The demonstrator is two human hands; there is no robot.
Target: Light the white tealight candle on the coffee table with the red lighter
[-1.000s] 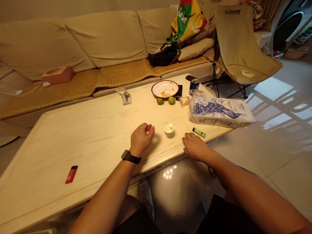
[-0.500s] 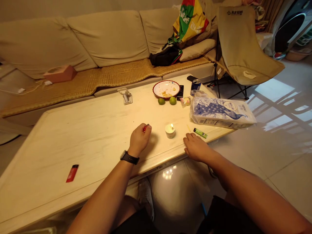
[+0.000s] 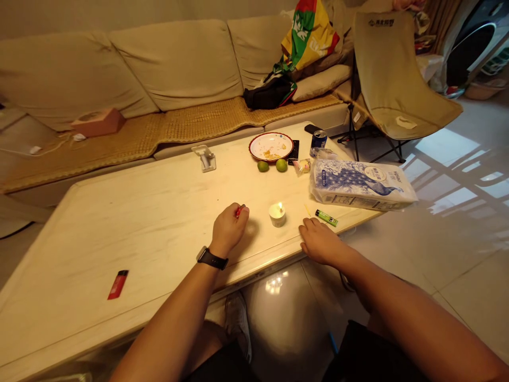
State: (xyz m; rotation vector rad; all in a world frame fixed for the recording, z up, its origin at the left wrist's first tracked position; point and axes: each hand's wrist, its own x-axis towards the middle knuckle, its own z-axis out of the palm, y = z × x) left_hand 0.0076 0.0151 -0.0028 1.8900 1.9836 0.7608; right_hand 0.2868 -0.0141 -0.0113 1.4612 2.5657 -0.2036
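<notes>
My left hand (image 3: 228, 229), with a black watch (image 3: 212, 259) on the wrist, is closed around a small red object (image 3: 239, 210) above the pale marble-look table (image 3: 139, 223). The object is mostly hidden by my fingers. To its right burns a small lit candle (image 3: 277, 214) in a white cup. My right hand (image 3: 319, 242) rests empty, fingers loosely curled, on the table near its front edge. A green lighter (image 3: 326, 217) lies just beyond those fingers. A red lighter (image 3: 117, 284) lies alone at the left.
Farther back stand a plate with food scraps (image 3: 271, 147), two limes (image 3: 272, 165), a blue can (image 3: 318, 139) and a large wrapped tissue pack (image 3: 360, 184). A phone stand (image 3: 203, 158) sits near the beige sofa (image 3: 178, 63). A folding chair (image 3: 397, 74) stands at right.
My left hand has shifted slightly around the red object, and the view has moved a little. My right hand and the objects on the table stay in place.
</notes>
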